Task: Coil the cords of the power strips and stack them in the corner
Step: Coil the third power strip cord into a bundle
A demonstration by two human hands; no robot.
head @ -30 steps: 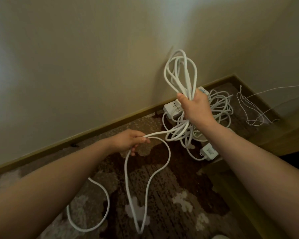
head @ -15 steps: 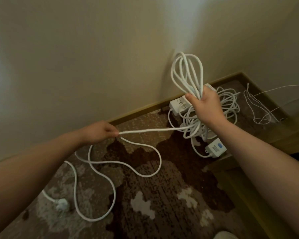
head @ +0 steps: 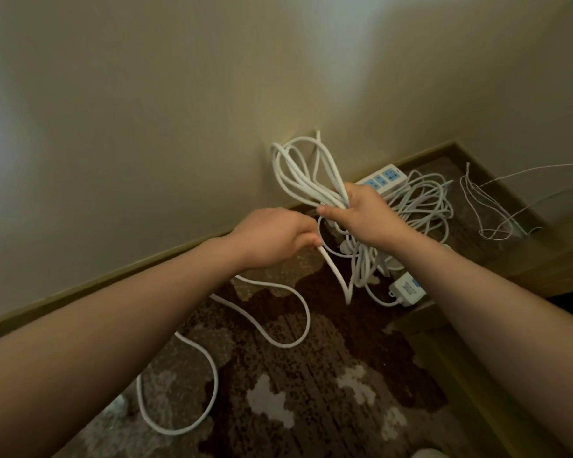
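A: What is the right hand (head: 361,216) doing?

B: Its fingers are wrapping tight round a bundle of white cord loops (head: 306,175), which are fanning up above the fist against the wall (head: 179,110), with more loops dangling below it.

A: And the left hand (head: 273,234)?

B: It is sitting just left of the right one, fingers curling round a single strand of the same cord. The rest of that loose cord (head: 262,325) is trailing in wide bends over the patterned carpet (head: 311,391) toward the near left.

A: Where are the power strips lying?

B: One power strip (head: 382,176) is lying in the far corner by the baseboard, with blue-marked sockets facing up and a coiled cord (head: 424,203) piling beside it to the right. Another white strip end (head: 407,289) is lying nearer, right of the dangling loops.

A: Anything else showing?

B: A thin wire (head: 486,206) is looping at the far right.
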